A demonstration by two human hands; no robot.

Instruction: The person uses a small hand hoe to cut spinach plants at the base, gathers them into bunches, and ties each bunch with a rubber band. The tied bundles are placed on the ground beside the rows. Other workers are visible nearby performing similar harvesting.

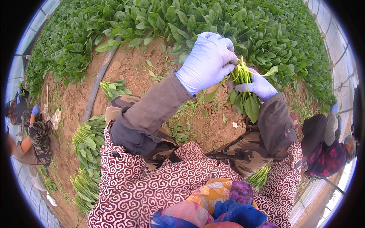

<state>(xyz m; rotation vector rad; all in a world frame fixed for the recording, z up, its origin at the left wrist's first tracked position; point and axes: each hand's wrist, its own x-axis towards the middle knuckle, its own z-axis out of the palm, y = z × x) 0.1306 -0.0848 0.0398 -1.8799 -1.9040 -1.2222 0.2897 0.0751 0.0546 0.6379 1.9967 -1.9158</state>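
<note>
My right hand, in a pale blue-violet glove, is closed round a bunch of spinach. The bunch's pale stem ends point up and its broad leaves hang below the fingers. My left hand, gloved alike, reaches across and pinches the stem ends at the top left of the bunch. Its fingertips are partly hidden behind its knuckles. A loose stem with one leaf sticks out to the right, and a thin stem runs down across the bunch.
Dense spinach plants grow ahead. A grey hose crosses the soil at left. Several cut bunches lie left of my legs; one lies by my knee, another at right. Other people crouch at left and right.
</note>
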